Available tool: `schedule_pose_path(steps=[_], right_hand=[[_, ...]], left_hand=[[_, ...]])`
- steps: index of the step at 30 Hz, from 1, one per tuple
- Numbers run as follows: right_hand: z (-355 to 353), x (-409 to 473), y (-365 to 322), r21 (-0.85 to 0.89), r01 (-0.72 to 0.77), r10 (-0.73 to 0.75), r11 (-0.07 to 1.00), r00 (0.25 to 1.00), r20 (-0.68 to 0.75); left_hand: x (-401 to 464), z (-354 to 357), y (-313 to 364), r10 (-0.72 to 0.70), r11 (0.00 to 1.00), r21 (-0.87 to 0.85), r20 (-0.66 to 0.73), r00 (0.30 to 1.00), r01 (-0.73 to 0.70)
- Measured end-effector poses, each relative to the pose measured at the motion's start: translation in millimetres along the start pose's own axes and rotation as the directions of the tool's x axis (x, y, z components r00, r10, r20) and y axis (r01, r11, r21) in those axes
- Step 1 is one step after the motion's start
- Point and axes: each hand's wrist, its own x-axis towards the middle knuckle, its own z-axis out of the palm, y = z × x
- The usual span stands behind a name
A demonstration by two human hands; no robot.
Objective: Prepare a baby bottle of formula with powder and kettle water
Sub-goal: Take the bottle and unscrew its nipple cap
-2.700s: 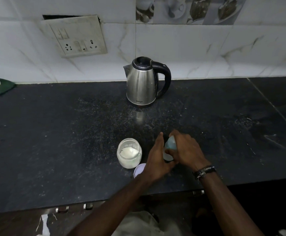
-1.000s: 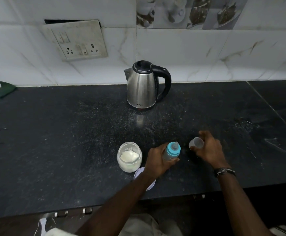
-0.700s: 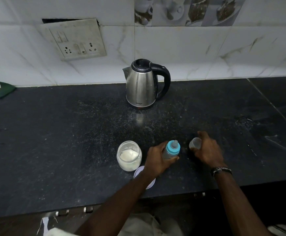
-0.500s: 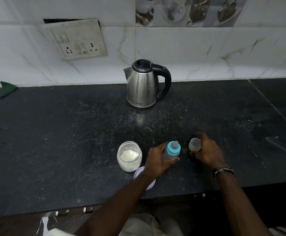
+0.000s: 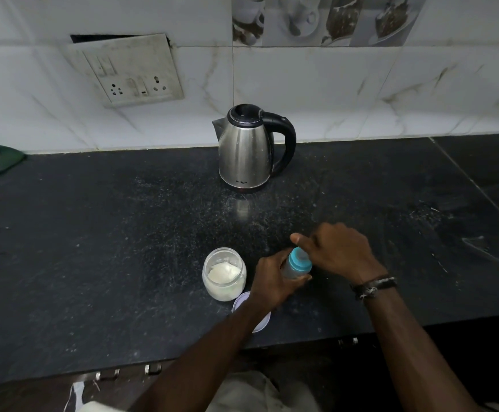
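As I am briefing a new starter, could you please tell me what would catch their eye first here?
Both hands meet at the counter's front: the left hand grips the blue-capped baby bottle, the right hand reaching over its cap. The steel kettle stands behind by the wall; an open powder jar sits left of the bottle.

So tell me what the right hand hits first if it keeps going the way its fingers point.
The right hand points left across the counter, at the blue bottle collar it already reaches. Beyond that, likely the powder jar.

Grimy wall socket plate [image 5: 129,69]; green, perhaps cloth, scrap [image 5: 7,159] far left.
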Motion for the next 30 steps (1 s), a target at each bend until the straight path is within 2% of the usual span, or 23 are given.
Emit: schedule_pose_path(steps=[3, 7, 12, 18, 22, 30], right_hand=[[10, -2, -14, -0.111, 0.006, -0.003, 0.994, 1.000, 0.021], [20, -6, -25, -0.195, 0.007, -0.023, 0.981, 0.997, -0.078], [29, -6, -22, -0.122, -0.029, 0.012, 0.992, 0.991, -0.134], [31, 0, -17, -0.121, 0.022, -0.040, 0.992, 0.987, -0.153], [31, 4, -13, -0.123, 0.062, -0.080, 0.990, 0.986, -0.148], [27, 10, -3, -0.160, 0.217, -0.225, 0.963, 0.974, -0.035]], left_hand=[[0, 1, -1, -0.040, 0.999, -0.023, -0.019, 0.999, 0.039], [2, 3, -5, -0.060, 0.998, -0.017, -0.045, 0.997, 0.059], [4, 3, -11, -0.073, 0.997, 0.005, -0.023, 0.997, 0.073], [5, 1, -11, -0.073, 0.997, -0.009, -0.007, 0.997, 0.073], [5, 0, -7, -0.075, 0.997, -0.024, 0.000, 0.997, 0.074], [5, -1, -4, -0.042, 0.997, -0.062, 0.007, 0.999, 0.043]])
